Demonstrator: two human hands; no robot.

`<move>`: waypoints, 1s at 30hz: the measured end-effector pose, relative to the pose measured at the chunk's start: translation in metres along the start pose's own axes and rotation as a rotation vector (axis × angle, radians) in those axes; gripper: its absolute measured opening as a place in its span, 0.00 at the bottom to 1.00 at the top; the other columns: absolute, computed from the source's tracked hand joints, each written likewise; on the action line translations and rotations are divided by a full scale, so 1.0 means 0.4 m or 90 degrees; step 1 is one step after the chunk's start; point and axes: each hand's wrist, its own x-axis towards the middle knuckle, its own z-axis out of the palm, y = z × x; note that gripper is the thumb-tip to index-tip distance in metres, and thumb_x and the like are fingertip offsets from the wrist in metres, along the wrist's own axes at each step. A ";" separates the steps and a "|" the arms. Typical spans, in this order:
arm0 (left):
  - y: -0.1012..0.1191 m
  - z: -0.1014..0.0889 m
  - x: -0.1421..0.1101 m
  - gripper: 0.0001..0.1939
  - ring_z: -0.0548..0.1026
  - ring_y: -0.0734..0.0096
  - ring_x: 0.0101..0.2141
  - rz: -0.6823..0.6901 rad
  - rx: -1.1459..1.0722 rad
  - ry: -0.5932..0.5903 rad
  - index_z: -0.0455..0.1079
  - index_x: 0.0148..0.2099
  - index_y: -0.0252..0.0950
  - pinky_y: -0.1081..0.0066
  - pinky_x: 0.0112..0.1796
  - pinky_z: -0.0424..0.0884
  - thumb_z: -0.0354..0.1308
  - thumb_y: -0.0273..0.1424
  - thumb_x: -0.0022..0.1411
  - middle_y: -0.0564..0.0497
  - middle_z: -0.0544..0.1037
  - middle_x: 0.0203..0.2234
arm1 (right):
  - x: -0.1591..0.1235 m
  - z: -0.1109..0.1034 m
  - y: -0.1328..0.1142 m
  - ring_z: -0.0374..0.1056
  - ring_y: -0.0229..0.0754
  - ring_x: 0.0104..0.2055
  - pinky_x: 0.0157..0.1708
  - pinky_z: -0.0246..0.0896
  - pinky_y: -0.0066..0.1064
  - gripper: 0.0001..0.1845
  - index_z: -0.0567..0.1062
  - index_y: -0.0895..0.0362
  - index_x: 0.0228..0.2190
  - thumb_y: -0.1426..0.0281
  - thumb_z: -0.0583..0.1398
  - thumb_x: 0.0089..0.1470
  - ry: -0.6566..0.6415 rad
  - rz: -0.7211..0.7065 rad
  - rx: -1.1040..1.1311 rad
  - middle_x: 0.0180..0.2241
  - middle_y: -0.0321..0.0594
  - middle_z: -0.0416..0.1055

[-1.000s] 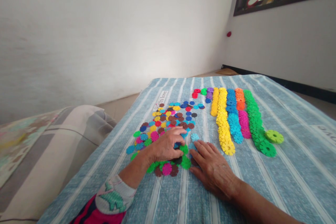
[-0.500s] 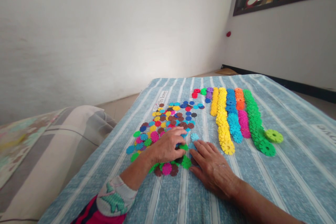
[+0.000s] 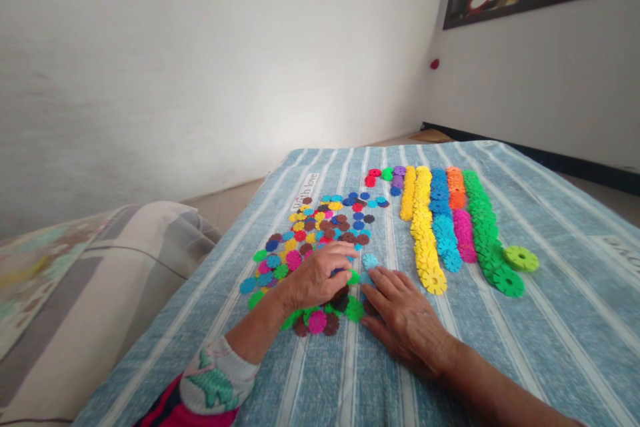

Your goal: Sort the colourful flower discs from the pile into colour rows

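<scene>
Striped blanket (image 3: 565,333), discs (image 3: 341,301) under left hand (image 3: 315,278)

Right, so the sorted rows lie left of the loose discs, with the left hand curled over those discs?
No: the head view shows the rows right of the loose discs, not left. The left hand is curled over them, as you said.

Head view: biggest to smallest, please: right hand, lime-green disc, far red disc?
1. Right hand
2. Lime-green disc
3. Red disc, though it lies farther from the camera, so it may only look smaller.
</scene>
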 end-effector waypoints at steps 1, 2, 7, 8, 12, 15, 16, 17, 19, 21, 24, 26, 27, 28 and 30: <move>0.007 -0.003 0.000 0.10 0.69 0.63 0.55 0.000 -0.015 -0.029 0.73 0.30 0.34 0.63 0.57 0.63 0.52 0.24 0.60 0.43 0.77 0.49 | 0.001 -0.001 0.000 0.59 0.57 0.59 0.56 0.55 0.51 0.18 0.70 0.58 0.50 0.66 0.60 0.60 0.002 -0.002 0.001 0.55 0.51 0.66; 0.014 -0.006 0.000 0.09 0.68 0.63 0.56 0.000 -0.027 -0.061 0.73 0.30 0.34 0.63 0.58 0.62 0.53 0.23 0.59 0.43 0.76 0.50 | 0.001 -0.002 0.000 0.59 0.57 0.58 0.56 0.55 0.51 0.18 0.70 0.58 0.50 0.66 0.60 0.60 0.004 -0.003 0.002 0.55 0.50 0.66; 0.032 -0.005 -0.003 0.07 0.64 0.59 0.59 -0.030 -0.056 -0.173 0.72 0.27 0.35 0.59 0.60 0.57 0.56 0.22 0.55 0.46 0.73 0.55 | 0.004 -0.007 0.000 0.60 0.56 0.57 0.54 0.57 0.50 0.15 0.71 0.57 0.47 0.67 0.61 0.59 0.016 -0.011 0.008 0.53 0.49 0.67; 0.032 -0.004 -0.004 0.06 0.63 0.58 0.60 -0.036 -0.061 -0.181 0.72 0.27 0.35 0.59 0.61 0.57 0.57 0.22 0.55 0.46 0.72 0.56 | 0.004 -0.009 0.000 0.60 0.56 0.57 0.54 0.57 0.50 0.14 0.72 0.57 0.46 0.67 0.61 0.59 0.015 -0.012 0.009 0.53 0.49 0.68; 0.031 -0.004 -0.006 0.07 0.60 0.57 0.61 -0.049 -0.069 -0.203 0.71 0.26 0.35 0.56 0.61 0.57 0.57 0.22 0.55 0.47 0.68 0.59 | 0.006 -0.012 -0.001 0.60 0.56 0.56 0.54 0.57 0.50 0.13 0.72 0.58 0.45 0.67 0.61 0.59 0.011 -0.013 0.011 0.52 0.49 0.68; 0.036 -0.004 -0.005 0.08 0.60 0.56 0.61 -0.040 -0.048 -0.213 0.70 0.25 0.34 0.55 0.61 0.56 0.56 0.22 0.55 0.46 0.69 0.58 | 0.007 -0.011 0.000 0.60 0.56 0.57 0.54 0.57 0.50 0.13 0.71 0.57 0.45 0.67 0.61 0.59 0.008 -0.011 0.010 0.52 0.49 0.68; 0.038 -0.004 -0.004 0.09 0.61 0.56 0.61 -0.034 -0.035 -0.216 0.70 0.24 0.34 0.54 0.61 0.56 0.56 0.22 0.55 0.46 0.69 0.58 | 0.007 -0.010 0.001 0.60 0.56 0.57 0.54 0.57 0.50 0.13 0.71 0.57 0.45 0.67 0.61 0.59 0.007 -0.010 0.010 0.52 0.49 0.68; 0.039 -0.003 -0.003 0.09 0.61 0.56 0.60 -0.026 -0.022 -0.217 0.70 0.24 0.33 0.54 0.61 0.55 0.56 0.21 0.55 0.45 0.69 0.57 | 0.006 -0.008 0.001 0.60 0.56 0.57 0.54 0.57 0.50 0.13 0.71 0.57 0.45 0.66 0.61 0.59 0.006 -0.009 0.011 0.52 0.49 0.68; 0.042 -0.002 -0.001 0.08 0.63 0.57 0.59 -0.013 0.001 -0.219 0.71 0.25 0.33 0.55 0.61 0.54 0.56 0.21 0.55 0.45 0.70 0.56 | 0.005 -0.007 0.002 0.60 0.56 0.57 0.54 0.56 0.50 0.13 0.71 0.57 0.45 0.66 0.61 0.59 0.003 -0.008 0.014 0.52 0.49 0.68; 0.042 0.000 0.002 0.07 0.65 0.58 0.57 -0.004 0.022 -0.221 0.72 0.26 0.34 0.56 0.61 0.55 0.57 0.23 0.56 0.44 0.71 0.54 | 0.003 -0.006 0.002 0.59 0.56 0.58 0.55 0.55 0.50 0.14 0.71 0.57 0.46 0.67 0.61 0.59 0.001 -0.007 0.015 0.53 0.49 0.67; 0.038 0.002 0.002 0.06 0.69 0.59 0.54 0.010 0.052 -0.220 0.73 0.28 0.34 0.56 0.61 0.56 0.57 0.25 0.57 0.45 0.73 0.50 | 0.003 -0.007 0.002 0.59 0.56 0.58 0.55 0.55 0.50 0.14 0.70 0.57 0.47 0.67 0.60 0.59 0.001 -0.007 0.012 0.53 0.49 0.67; 0.034 0.003 0.002 0.06 0.69 0.59 0.53 0.022 0.069 -0.216 0.73 0.28 0.34 0.57 0.60 0.56 0.57 0.25 0.57 0.45 0.73 0.50 | 0.003 -0.007 0.002 0.59 0.56 0.58 0.55 0.55 0.50 0.14 0.70 0.57 0.47 0.67 0.60 0.59 -0.001 -0.009 0.012 0.53 0.49 0.67; 0.033 0.004 0.001 0.06 0.69 0.58 0.53 0.029 0.075 -0.214 0.73 0.28 0.34 0.57 0.60 0.56 0.58 0.26 0.57 0.45 0.72 0.50 | 0.004 -0.007 0.003 0.58 0.56 0.58 0.55 0.55 0.50 0.14 0.70 0.57 0.47 0.67 0.60 0.59 -0.002 -0.011 0.011 0.54 0.49 0.67; 0.031 0.005 0.000 0.06 0.68 0.58 0.54 0.034 0.078 -0.212 0.73 0.28 0.34 0.57 0.60 0.57 0.58 0.27 0.57 0.45 0.72 0.51 | 0.004 -0.007 0.003 0.58 0.56 0.58 0.55 0.55 0.50 0.14 0.70 0.58 0.47 0.68 0.60 0.59 -0.002 -0.012 0.010 0.54 0.49 0.67; 0.029 0.007 -0.001 0.05 0.67 0.57 0.55 0.037 0.080 -0.209 0.73 0.28 0.34 0.58 0.60 0.56 0.60 0.27 0.56 0.45 0.72 0.52 | 0.004 -0.007 0.003 0.59 0.56 0.58 0.55 0.55 0.50 0.14 0.71 0.58 0.46 0.68 0.60 0.59 0.000 -0.015 0.007 0.53 0.49 0.67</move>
